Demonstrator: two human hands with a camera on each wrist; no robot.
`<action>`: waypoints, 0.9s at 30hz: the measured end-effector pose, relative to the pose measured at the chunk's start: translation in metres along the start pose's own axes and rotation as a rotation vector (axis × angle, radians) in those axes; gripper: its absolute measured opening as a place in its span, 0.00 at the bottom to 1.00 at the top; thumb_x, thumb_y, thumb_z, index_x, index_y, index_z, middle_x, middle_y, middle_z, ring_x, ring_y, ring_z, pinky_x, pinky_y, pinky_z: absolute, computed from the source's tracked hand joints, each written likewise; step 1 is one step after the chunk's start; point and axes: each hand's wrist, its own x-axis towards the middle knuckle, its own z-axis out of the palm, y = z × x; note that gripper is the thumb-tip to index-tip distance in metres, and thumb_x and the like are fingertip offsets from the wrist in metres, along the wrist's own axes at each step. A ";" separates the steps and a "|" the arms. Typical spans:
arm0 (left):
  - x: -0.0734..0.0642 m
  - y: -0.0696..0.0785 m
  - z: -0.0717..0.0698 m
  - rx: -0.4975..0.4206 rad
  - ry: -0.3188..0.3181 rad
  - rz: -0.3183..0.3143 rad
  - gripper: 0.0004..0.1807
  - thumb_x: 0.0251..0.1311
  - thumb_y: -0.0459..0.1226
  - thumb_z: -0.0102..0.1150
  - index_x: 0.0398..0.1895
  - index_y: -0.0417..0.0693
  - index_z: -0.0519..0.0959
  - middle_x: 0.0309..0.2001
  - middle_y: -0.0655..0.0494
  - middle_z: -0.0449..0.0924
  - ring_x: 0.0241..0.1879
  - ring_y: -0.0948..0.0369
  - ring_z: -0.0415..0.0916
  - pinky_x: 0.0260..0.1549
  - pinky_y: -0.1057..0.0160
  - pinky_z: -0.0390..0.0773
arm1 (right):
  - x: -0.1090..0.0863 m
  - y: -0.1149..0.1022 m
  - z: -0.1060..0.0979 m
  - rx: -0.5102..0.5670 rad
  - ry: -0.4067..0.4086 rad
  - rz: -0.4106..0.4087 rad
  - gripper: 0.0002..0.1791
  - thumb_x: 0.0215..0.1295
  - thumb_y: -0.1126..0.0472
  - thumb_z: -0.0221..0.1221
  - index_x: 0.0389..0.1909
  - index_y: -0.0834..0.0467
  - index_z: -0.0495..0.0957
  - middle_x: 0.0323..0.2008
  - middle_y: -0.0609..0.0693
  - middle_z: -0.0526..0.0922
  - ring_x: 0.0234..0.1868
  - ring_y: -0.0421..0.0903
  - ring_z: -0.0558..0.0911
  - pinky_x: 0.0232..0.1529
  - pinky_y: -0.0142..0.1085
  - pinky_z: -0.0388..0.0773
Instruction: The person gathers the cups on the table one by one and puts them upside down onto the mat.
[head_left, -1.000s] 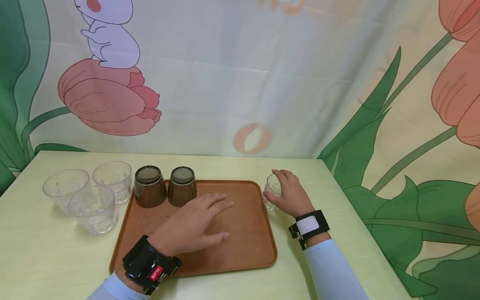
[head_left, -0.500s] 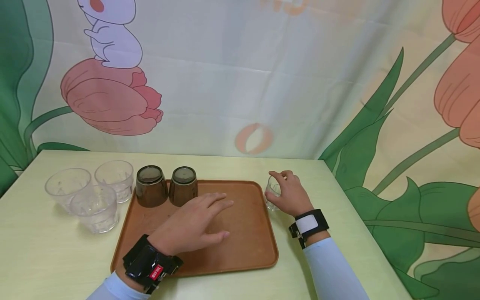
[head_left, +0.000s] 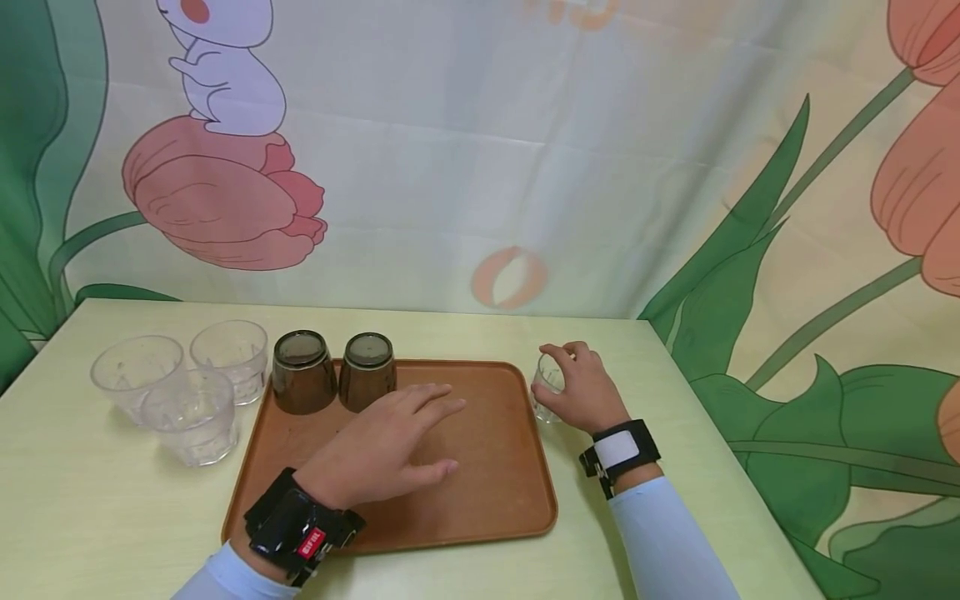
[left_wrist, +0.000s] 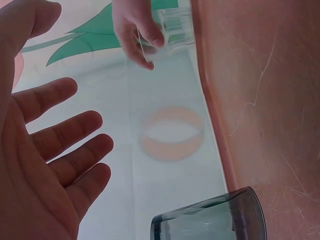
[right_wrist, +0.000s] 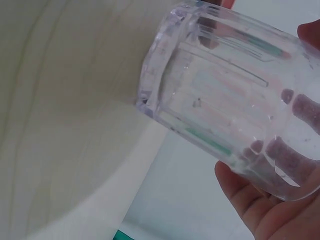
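Observation:
My right hand [head_left: 583, 385] holds a small clear glass [head_left: 549, 388] near its top, thumb on one side and fingers on the other. The glass stands upright beside the tray's right edge. In the right wrist view the clear glass [right_wrist: 225, 95] fills much of the picture, its thick base at the table, with fingers showing through its wall. Over the brown tray [head_left: 487, 500], my left hand [head_left: 382, 450] is held with fingers spread and nothing in them. Just beyond it, two dark smoked glasses [head_left: 303, 375] stand upside down on the tray's far left part.
Three wider clear tumblers [head_left: 191, 425] stand in a cluster on the pale table [head_left: 90, 517], left of the tray. A printed curtain [head_left: 420, 167] hangs right behind the table's far edge.
My right fingers have drawn in slightly around the clear glass. The left hand stays in place over the tray, and the view has shifted a little.

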 end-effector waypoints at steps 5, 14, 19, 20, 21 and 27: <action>0.000 -0.001 -0.001 -0.012 -0.027 -0.024 0.37 0.61 0.59 0.60 0.71 0.53 0.70 0.69 0.49 0.70 0.68 0.54 0.68 0.67 0.49 0.70 | -0.002 -0.001 -0.004 -0.011 0.014 -0.012 0.32 0.62 0.42 0.60 0.66 0.48 0.73 0.58 0.60 0.72 0.56 0.61 0.74 0.49 0.53 0.80; 0.000 -0.002 -0.002 -0.018 -0.035 -0.048 0.37 0.61 0.58 0.61 0.72 0.55 0.69 0.70 0.49 0.68 0.70 0.54 0.66 0.68 0.50 0.69 | -0.004 -0.006 -0.014 -0.009 0.048 -0.044 0.32 0.61 0.42 0.61 0.65 0.48 0.74 0.57 0.60 0.72 0.54 0.61 0.75 0.47 0.53 0.80; 0.000 -0.003 -0.002 -0.011 -0.021 -0.048 0.38 0.61 0.58 0.61 0.72 0.55 0.69 0.70 0.49 0.69 0.70 0.53 0.66 0.68 0.50 0.69 | -0.006 -0.010 -0.018 -0.006 0.065 -0.058 0.32 0.60 0.41 0.61 0.65 0.48 0.74 0.57 0.60 0.72 0.55 0.60 0.75 0.47 0.53 0.80; 0.000 -0.003 -0.002 -0.011 -0.016 -0.044 0.38 0.61 0.58 0.61 0.72 0.54 0.69 0.70 0.49 0.69 0.69 0.53 0.66 0.67 0.49 0.69 | -0.006 -0.011 -0.019 -0.005 0.067 -0.058 0.32 0.60 0.41 0.61 0.65 0.48 0.74 0.57 0.60 0.72 0.55 0.60 0.75 0.47 0.53 0.80; 0.000 -0.003 -0.002 -0.011 -0.014 -0.043 0.38 0.61 0.57 0.62 0.72 0.54 0.69 0.69 0.49 0.69 0.69 0.53 0.67 0.67 0.49 0.69 | -0.007 -0.011 -0.020 -0.006 0.068 -0.057 0.32 0.60 0.41 0.61 0.64 0.48 0.74 0.57 0.60 0.72 0.55 0.60 0.75 0.47 0.54 0.80; 0.001 -0.003 -0.001 -0.017 -0.010 -0.046 0.38 0.61 0.57 0.62 0.72 0.52 0.69 0.69 0.48 0.70 0.69 0.53 0.67 0.67 0.49 0.69 | -0.011 -0.018 -0.024 -0.005 0.094 -0.083 0.31 0.59 0.42 0.63 0.64 0.48 0.75 0.56 0.59 0.73 0.54 0.60 0.75 0.46 0.53 0.81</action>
